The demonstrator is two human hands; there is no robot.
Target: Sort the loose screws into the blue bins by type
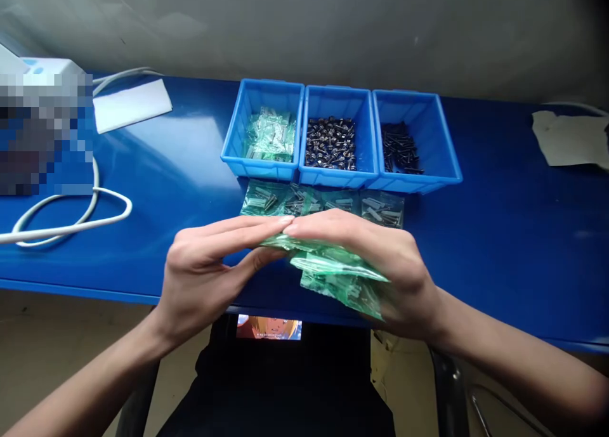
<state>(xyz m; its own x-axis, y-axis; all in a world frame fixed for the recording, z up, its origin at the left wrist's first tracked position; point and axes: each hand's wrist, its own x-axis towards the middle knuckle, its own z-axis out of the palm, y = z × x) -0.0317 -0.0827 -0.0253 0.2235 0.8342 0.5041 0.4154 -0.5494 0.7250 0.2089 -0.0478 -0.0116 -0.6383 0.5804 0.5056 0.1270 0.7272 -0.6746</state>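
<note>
My left hand (202, 275) is closed, its thumb and fingertips pinching the left edge of a green plastic bag (337, 272). From the other side, my right hand (399, 272) is closed on the same crumpled, see-through bag; pale pieces show faintly inside. The fingertips of both hands meet at the bag's upper left edge. I cannot tell whether it is one bag or more. Just beyond my hands, several filled green bags (383, 208) lie in a row, holding white plugs and screws. My fingers partly cover that row.
Three blue bins stand behind: one with small green packets (271, 134), one with shiny screws (330, 142), one with dark screws (399, 148). White cable (71, 228) and folded paper (133, 105) lie left, torn paper (568, 139) right. A lit phone (269, 327) rests on my lap.
</note>
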